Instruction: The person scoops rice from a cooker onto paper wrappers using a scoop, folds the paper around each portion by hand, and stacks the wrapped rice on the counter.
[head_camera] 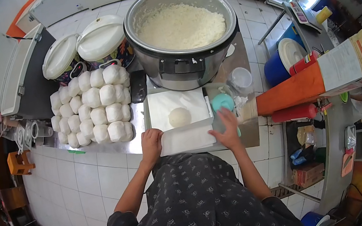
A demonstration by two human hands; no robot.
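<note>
A round ball of rice (180, 117) sits on white paper (173, 101) in a shallow tray in front of me. Nearer my body lies a second stretch of white paper (187, 139). My left hand (152, 143) is at the left edge of this near paper with its fingers curled; whether they pinch it is hidden. On the other side, my right hand (227, 128) has its fingers spread and nothing in its grasp. Its fingertips overlap the near rim of a turquoise round cup or mould (222, 102), and its thumb is by the paper's right edge.
Beyond the tray stands a large metal pot of cooked rice (184, 28). Stacked white-wrapped bundles (94, 107) fill the left side, before two lidded containers (101, 36). A clear plastic tub (240, 78) is at the right. The steel table's front edge (130, 151) is close to me.
</note>
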